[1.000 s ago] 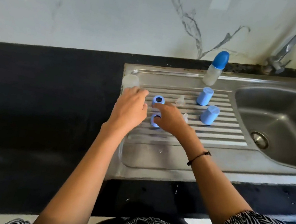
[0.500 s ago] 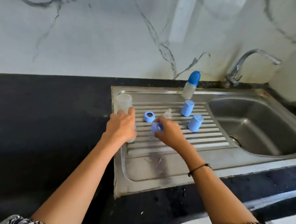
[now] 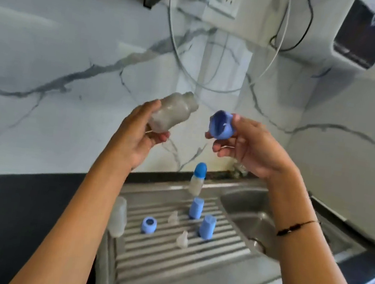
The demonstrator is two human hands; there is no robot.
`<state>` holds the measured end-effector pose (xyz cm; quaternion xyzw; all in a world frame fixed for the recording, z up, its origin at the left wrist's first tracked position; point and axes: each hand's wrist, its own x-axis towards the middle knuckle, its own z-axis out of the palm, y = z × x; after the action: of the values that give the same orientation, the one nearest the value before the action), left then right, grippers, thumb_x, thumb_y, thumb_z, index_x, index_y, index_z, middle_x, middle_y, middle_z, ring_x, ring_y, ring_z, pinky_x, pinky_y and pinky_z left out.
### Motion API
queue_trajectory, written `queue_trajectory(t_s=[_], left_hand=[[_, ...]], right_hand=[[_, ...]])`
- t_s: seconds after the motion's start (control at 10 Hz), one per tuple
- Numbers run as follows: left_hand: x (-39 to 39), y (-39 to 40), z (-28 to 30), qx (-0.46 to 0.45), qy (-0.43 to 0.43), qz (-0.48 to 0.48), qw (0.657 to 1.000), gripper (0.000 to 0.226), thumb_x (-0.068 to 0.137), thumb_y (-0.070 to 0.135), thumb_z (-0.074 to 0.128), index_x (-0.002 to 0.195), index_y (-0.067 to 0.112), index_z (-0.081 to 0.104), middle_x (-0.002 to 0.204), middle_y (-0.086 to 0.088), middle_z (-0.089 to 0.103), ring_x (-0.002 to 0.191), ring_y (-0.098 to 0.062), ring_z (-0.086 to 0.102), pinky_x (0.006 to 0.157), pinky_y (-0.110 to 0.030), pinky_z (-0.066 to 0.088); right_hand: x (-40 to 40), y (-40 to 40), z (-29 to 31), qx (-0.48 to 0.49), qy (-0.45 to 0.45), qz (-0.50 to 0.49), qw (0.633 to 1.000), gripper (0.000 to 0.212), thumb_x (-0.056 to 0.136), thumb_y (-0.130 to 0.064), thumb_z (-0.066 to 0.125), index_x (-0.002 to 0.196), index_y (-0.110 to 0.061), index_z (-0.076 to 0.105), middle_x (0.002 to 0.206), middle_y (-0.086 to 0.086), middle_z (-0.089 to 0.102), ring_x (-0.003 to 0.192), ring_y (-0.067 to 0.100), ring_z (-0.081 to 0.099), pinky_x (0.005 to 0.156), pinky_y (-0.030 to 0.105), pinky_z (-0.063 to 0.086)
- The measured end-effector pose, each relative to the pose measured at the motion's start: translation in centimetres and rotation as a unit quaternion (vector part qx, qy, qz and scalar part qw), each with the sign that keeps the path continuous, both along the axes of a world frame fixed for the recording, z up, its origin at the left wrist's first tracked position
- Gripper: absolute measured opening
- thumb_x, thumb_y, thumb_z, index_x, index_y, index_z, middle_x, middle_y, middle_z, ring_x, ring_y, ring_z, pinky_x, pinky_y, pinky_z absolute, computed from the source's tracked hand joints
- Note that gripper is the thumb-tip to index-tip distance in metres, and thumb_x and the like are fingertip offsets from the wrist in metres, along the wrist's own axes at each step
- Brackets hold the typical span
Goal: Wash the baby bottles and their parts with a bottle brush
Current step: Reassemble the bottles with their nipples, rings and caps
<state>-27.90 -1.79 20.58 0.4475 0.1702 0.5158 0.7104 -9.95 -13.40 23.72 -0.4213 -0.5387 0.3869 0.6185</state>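
While both hands are raised in front of the marble wall in the head view, the left hand [image 3: 138, 133] grips a clear bottle [image 3: 172, 112], fingers curled round its body, neck tilted up to the right. The right hand [image 3: 248, 145] pinches a blue screw ring [image 3: 221, 125] between thumb and fingers, its open side facing the bottle; the two parts are apart.

Below, on the ribbed drainboard [image 3: 166, 258]: a second clear bottle [image 3: 119, 217] at the left edge, another blue ring [image 3: 149, 225], two clear teats [image 3: 173, 217] [image 3: 182, 239], two blue caps [image 3: 196, 208] [image 3: 207, 227] standing upright, and a capped bottle [image 3: 197, 179] at the back. The sink bowl [image 3: 244, 209] lies to the right.

No readable writing or brand shows on any item.
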Motion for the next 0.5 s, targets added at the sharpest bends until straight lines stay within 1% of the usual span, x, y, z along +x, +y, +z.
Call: queue_trajectory(t_s=[0.1,0.2,0.3,0.4,0.5], left_hand=[[1.2,1.1,0.7,-0.081,-0.043,-0.118,0.989,0.029,0.092,0.034,0.054,0.109,0.011,0.058,0.091,-0.013,0.06,0.064,-0.018,0.056,0.049,-0.023,0.047],[3.2,1.2,0.6,0.091,0.372,0.066,0.921,0.033,0.086,0.037,0.06,0.107,0.011,0.06,0.098,-0.01,0.063,0.071,-0.02,0.06,0.05,-0.023,0.042],[3.3,1.1,2.5,0.163,0.377,0.145,0.9,0.036,0.088,0.039,0.053,0.107,0.01,0.057,0.085,-0.009,0.059,0.062,-0.02,0.056,0.047,-0.023,0.034],[2.0,1.4,4.4,0.075,0.112,-0.065,0.989,0.021,0.089,0.034,0.053,0.091,0.015,0.062,0.071,-0.004,0.057,0.051,-0.015,0.048,0.042,-0.022,0.032],[2.7,1.7,3.7,0.08,0.231,-0.076,0.967,0.032,0.084,0.037,0.059,0.103,0.011,0.062,0.081,-0.008,0.062,0.06,-0.021,0.054,0.046,-0.021,0.037]], right_hand=[[0.9,0.9,0.4,-0.075,-0.01,-0.013,0.997,0.039,0.084,-0.035,0.063,0.109,-0.006,0.062,0.093,0.015,0.066,0.067,0.018,0.066,0.059,0.023,0.056],[2.6,2.4,-1.1,-0.173,-0.343,-0.24,0.892,0.025,0.09,-0.027,0.056,0.103,-0.005,0.06,0.101,0.015,0.067,0.083,0.026,0.067,0.077,0.033,0.056],[2.5,2.3,1.0,-0.113,-0.296,-0.292,0.903,0.022,0.087,-0.021,0.064,0.096,-0.001,0.063,0.085,0.014,0.067,0.065,0.023,0.067,0.066,0.03,0.059],[1.9,-0.3,3.7,-0.022,-0.095,-0.126,0.987,0.03,0.09,-0.019,0.056,0.108,0.005,0.059,0.087,0.018,0.064,0.065,0.02,0.063,0.06,0.023,0.056],[2.2,-0.9,1.8,-0.103,-0.147,-0.182,0.967,0.023,0.091,-0.024,0.051,0.104,-0.006,0.058,0.091,0.013,0.065,0.072,0.02,0.064,0.063,0.023,0.053]])
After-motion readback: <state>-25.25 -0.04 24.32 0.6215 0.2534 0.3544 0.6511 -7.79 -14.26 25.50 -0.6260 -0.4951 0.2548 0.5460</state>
